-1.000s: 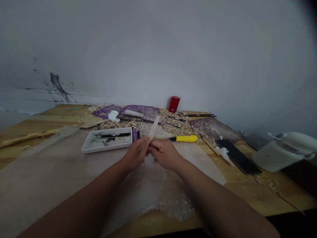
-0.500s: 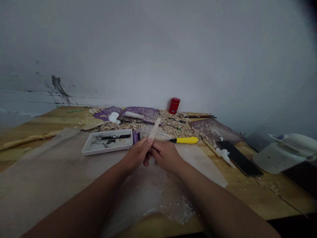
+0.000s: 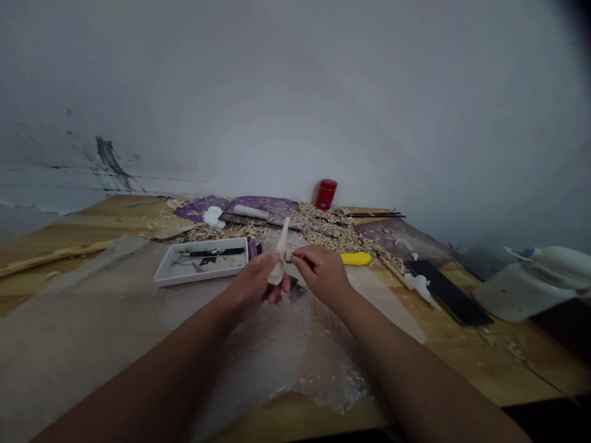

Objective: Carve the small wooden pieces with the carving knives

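My left hand (image 3: 252, 284) grips a pale carved wooden spoon (image 3: 279, 258) upright, its rounded bowl low against my fingers and its thin handle rising above them. Close to the right of it, my right hand (image 3: 321, 275) pinches a small pale-handled tool (image 3: 289, 255) whose end sits at the spoon. The tool's blade is hidden or too small to make out. A yellow utility knife (image 3: 355, 258) lies just beyond my right hand, partly hidden by it.
A white tray (image 3: 201, 261) of dark tools stands left of my hands, on plastic sheeting (image 3: 295, 363). Wood shavings (image 3: 323, 224), purple mats (image 3: 263, 206) and a red canister (image 3: 326, 194) lie behind. A black strip (image 3: 447, 292) and white appliance (image 3: 530, 283) sit right.
The spoon has turned, showing its bowl low in my left hand. My right hand has moved rightward from the wood and now pinches the small tool, covering more of the yellow knife.
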`<state>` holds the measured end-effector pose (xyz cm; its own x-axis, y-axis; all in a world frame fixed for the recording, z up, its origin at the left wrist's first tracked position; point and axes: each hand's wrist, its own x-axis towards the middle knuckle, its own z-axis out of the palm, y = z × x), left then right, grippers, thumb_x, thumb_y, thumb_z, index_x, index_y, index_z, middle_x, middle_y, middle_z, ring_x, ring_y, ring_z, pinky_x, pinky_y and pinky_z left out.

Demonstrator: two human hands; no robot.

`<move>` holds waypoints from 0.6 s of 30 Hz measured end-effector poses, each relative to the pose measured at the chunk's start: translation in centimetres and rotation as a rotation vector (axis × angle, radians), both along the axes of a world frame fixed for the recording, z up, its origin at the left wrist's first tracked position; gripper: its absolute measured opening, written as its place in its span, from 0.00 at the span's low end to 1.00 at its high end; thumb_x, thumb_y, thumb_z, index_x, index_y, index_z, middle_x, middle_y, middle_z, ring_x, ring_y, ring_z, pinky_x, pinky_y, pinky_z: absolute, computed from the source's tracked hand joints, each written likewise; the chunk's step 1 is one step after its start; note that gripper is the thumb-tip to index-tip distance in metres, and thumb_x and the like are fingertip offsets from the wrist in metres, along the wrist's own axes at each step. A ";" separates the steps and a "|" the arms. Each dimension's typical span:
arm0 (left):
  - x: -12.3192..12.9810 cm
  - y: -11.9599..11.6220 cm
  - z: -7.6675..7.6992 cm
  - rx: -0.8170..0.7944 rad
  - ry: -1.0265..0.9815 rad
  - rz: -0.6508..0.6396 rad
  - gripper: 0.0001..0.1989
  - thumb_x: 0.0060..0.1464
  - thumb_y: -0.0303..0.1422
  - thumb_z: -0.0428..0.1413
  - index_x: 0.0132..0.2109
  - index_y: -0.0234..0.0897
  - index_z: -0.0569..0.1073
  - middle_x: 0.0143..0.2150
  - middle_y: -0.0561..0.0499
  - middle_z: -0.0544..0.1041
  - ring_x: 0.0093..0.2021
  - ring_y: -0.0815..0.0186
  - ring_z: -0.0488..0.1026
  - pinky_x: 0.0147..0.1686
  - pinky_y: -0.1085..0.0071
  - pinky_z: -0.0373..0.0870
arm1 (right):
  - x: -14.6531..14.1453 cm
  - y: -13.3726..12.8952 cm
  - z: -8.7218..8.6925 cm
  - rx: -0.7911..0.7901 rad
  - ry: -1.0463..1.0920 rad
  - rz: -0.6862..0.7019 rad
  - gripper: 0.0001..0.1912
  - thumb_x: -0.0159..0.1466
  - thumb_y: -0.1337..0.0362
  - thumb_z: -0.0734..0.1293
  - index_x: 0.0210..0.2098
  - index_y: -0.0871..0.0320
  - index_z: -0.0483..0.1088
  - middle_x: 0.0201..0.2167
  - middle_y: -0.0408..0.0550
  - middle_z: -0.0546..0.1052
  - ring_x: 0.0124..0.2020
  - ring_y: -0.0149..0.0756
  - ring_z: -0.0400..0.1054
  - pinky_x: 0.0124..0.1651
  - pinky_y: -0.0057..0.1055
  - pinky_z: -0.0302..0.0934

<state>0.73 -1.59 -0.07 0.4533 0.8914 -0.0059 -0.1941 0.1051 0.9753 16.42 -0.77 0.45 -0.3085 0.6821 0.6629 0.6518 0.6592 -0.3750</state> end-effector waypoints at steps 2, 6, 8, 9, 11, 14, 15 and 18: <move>0.0 0.0 -0.1 0.019 0.003 -0.013 0.16 0.54 0.45 0.43 0.38 0.36 0.62 0.22 0.54 0.70 0.12 0.77 0.57 0.17 0.72 0.65 | 0.0 -0.1 0.1 0.008 0.008 -0.007 0.06 0.59 0.67 0.62 0.31 0.57 0.70 0.28 0.45 0.75 0.32 0.32 0.67 0.36 0.27 0.56; 0.0 -0.1 0.2 0.030 0.060 -0.023 0.16 0.54 0.45 0.44 0.38 0.36 0.62 0.22 0.56 0.68 0.12 0.78 0.56 0.16 0.73 0.65 | -0.1 -0.3 0.3 -0.018 0.034 0.019 0.06 0.60 0.66 0.60 0.30 0.58 0.69 0.26 0.44 0.73 0.30 0.31 0.65 0.34 0.26 0.56; 0.0 -0.2 0.4 0.027 0.082 -0.029 0.15 0.54 0.45 0.43 0.37 0.36 0.62 0.20 0.58 0.66 0.11 0.79 0.53 0.16 0.74 0.64 | -0.1 -0.4 0.3 -0.032 0.056 0.046 0.07 0.60 0.66 0.59 0.28 0.58 0.68 0.25 0.44 0.72 0.29 0.30 0.64 0.33 0.26 0.55; 0.0 -0.3 0.5 0.030 0.087 -0.038 0.15 0.54 0.45 0.43 0.36 0.36 0.62 0.19 0.58 0.64 0.11 0.79 0.52 0.16 0.74 0.64 | -0.2 -0.5 0.3 -0.033 0.068 0.051 0.08 0.61 0.65 0.59 0.27 0.58 0.67 0.25 0.44 0.71 0.29 0.30 0.64 0.33 0.26 0.55; 0.0 -0.5 0.6 0.050 0.095 -0.065 0.15 0.55 0.44 0.42 0.36 0.36 0.62 0.18 0.59 0.63 0.10 0.80 0.50 0.16 0.74 0.64 | -0.2 -0.5 0.4 -0.018 0.104 0.029 0.08 0.60 0.64 0.59 0.26 0.58 0.66 0.25 0.43 0.69 0.29 0.31 0.63 0.33 0.26 0.55; 0.1 -0.7 0.7 0.079 0.098 -0.110 0.16 0.56 0.44 0.41 0.36 0.36 0.63 0.17 0.60 0.61 0.10 0.79 0.50 0.16 0.75 0.64 | 0.0 -0.4 0.5 0.028 0.185 -0.035 0.06 0.59 0.64 0.61 0.26 0.57 0.64 0.24 0.43 0.66 0.28 0.30 0.60 0.31 0.26 0.54; 0.1 -0.7 0.7 0.082 0.094 -0.114 0.16 0.56 0.44 0.41 0.37 0.37 0.63 0.17 0.60 0.61 0.10 0.79 0.50 0.16 0.75 0.64 | 0.1 -0.3 0.5 0.046 0.207 -0.048 0.06 0.58 0.64 0.61 0.26 0.57 0.64 0.25 0.43 0.65 0.27 0.30 0.59 0.30 0.27 0.54; 0.1 -0.7 0.4 0.059 0.067 -0.099 0.15 0.55 0.44 0.42 0.39 0.37 0.62 0.17 0.61 0.61 0.11 0.79 0.50 0.17 0.74 0.65 | 0.0 -0.2 0.4 0.094 0.191 -0.020 0.06 0.58 0.65 0.61 0.25 0.58 0.64 0.24 0.43 0.65 0.28 0.31 0.60 0.31 0.28 0.55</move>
